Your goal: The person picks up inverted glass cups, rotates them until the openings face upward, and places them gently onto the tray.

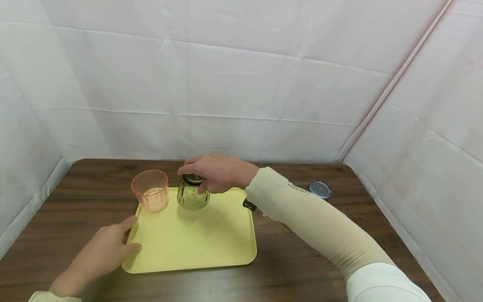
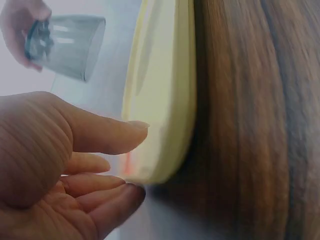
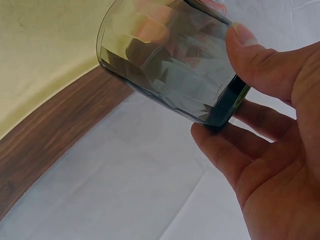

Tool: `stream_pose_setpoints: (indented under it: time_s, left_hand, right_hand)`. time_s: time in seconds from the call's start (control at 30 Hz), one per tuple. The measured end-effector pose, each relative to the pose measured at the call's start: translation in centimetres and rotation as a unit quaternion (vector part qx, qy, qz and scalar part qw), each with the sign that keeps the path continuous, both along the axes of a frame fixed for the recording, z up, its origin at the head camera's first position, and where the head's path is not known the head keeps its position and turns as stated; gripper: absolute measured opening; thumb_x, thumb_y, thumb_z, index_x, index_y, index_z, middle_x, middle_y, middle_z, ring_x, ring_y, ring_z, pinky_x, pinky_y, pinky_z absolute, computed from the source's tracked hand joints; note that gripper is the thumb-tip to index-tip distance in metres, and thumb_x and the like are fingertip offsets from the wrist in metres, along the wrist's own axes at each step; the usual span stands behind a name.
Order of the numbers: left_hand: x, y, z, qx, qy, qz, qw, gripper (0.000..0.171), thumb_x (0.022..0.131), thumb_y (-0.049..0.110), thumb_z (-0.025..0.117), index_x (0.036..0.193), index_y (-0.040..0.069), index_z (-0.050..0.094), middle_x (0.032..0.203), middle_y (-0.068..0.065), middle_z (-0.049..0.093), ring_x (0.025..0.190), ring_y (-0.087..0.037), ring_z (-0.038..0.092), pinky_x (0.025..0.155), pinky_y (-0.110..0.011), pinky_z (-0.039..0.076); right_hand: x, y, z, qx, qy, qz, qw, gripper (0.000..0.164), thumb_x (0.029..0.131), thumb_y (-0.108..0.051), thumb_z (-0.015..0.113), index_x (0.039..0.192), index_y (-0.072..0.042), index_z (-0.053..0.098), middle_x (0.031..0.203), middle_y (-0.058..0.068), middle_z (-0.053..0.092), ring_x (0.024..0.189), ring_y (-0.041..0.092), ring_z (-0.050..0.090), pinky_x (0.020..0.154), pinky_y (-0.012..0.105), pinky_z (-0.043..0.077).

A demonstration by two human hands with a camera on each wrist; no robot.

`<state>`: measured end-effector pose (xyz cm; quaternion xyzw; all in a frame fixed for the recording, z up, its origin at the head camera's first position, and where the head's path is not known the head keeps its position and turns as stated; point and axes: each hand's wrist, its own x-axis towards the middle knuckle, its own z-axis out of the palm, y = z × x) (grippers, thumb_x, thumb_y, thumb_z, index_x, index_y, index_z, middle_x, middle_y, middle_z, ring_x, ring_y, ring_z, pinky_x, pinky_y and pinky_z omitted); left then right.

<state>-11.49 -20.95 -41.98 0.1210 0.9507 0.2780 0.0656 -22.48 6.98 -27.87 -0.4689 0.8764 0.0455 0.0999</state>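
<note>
My right hand (image 1: 216, 172) grips a smoky grey-green glass (image 1: 193, 197) by its thick base. The glass is upside down, its rim tilted slightly, above the back of a yellow tray (image 1: 196, 247). In the right wrist view, thumb and fingers hold the dark base of the glass (image 3: 170, 65). My left hand (image 1: 103, 247) is beside the tray's left edge, thumb and fingers apart; whether it touches the tray I cannot tell. A clear orange cup (image 1: 151, 191) stands at the tray's back left corner.
A blue glass (image 1: 320, 189) stands on the wooden table (image 1: 279, 260) to the right, partly behind my right forearm. Below it, yellowish and reddish edges peek out from under the sleeve. White sheeting (image 1: 234, 84) hangs behind the table and along both sides.
</note>
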Motion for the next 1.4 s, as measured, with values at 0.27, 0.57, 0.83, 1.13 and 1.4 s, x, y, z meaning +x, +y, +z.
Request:
stream_pose_setpoints:
  time_s: [0.27, 0.57, 0.83, 1.13, 1.4]
  left_hand:
    - [0.6, 1.9, 1.3, -0.008, 0.095, -0.034, 0.9949, 0.071, 0.086, 0.021, 0.085, 0.142, -0.01, 0.055, 0.115, -0.03, 0.074, 0.099, -0.036, 0.075, 0.081, -0.057, 0.061]
    - [0.6, 4.7, 2.9, 0.049, 0.076, -0.025, 0.9956, 0.101, 0.086, 0.053, 0.082, 0.154, -0.009, 0.041, 0.149, -0.032, 0.055, 0.126, -0.05, 0.063, 0.095, -0.064, 0.056]
    - [-0.1, 6.0, 3.8, 0.083, 0.104, -0.03, 0.9906, 0.108, 0.087, 0.053, 0.081, 0.16, -0.007, 0.029, 0.16, -0.031, 0.043, 0.141, -0.052, 0.049, 0.105, -0.069, 0.048]
    - [-0.7, 7.4, 4.2, 0.066, 0.096, -0.003, 0.9931, 0.121, 0.085, 0.062, 0.079, 0.161, -0.012, 0.021, 0.156, -0.037, 0.043, 0.139, -0.053, 0.05, 0.104, -0.068, 0.049]
    - [-1.4, 7.8, 4.9, 0.08, 0.127, 0.035, 0.988, 0.114, 0.084, 0.055, 0.083, 0.158, -0.011, 0.029, 0.151, -0.038, 0.049, 0.133, -0.057, 0.054, 0.105, -0.069, 0.047]
  right_hand:
    - [0.0, 0.3, -0.2, -0.036, -0.034, -0.017, 0.999, 0.063, 0.098, -0.018, 0.072, 0.156, -0.017, 0.048, 0.159, 0.001, 0.051, 0.149, 0.017, 0.048, 0.125, 0.031, 0.039]
    - [-0.1, 1.0, -0.7, -0.109, -0.081, -0.025, 0.99, 0.063, 0.095, -0.022, 0.078, 0.152, -0.016, 0.052, 0.154, 0.0, 0.058, 0.143, 0.017, 0.054, 0.121, 0.03, 0.042]
    - [0.1, 1.3, -0.5, -0.171, -0.126, -0.04, 0.976, 0.066, 0.093, -0.022, 0.079, 0.152, -0.013, 0.053, 0.152, 0.004, 0.059, 0.137, 0.018, 0.057, 0.117, 0.031, 0.046]
    - [-0.4, 1.8, -0.9, -0.247, -0.182, -0.066, 0.95, 0.063, 0.092, -0.016, 0.079, 0.15, -0.009, 0.054, 0.109, 0.006, 0.068, 0.086, 0.016, 0.054, 0.08, 0.021, 0.047]
    - [-0.6, 2.0, -1.1, -0.315, -0.247, -0.093, 0.912, 0.056, 0.096, -0.004, 0.073, 0.149, -0.006, 0.055, 0.12, 0.011, 0.072, 0.099, 0.014, 0.066, 0.088, 0.02, 0.053]
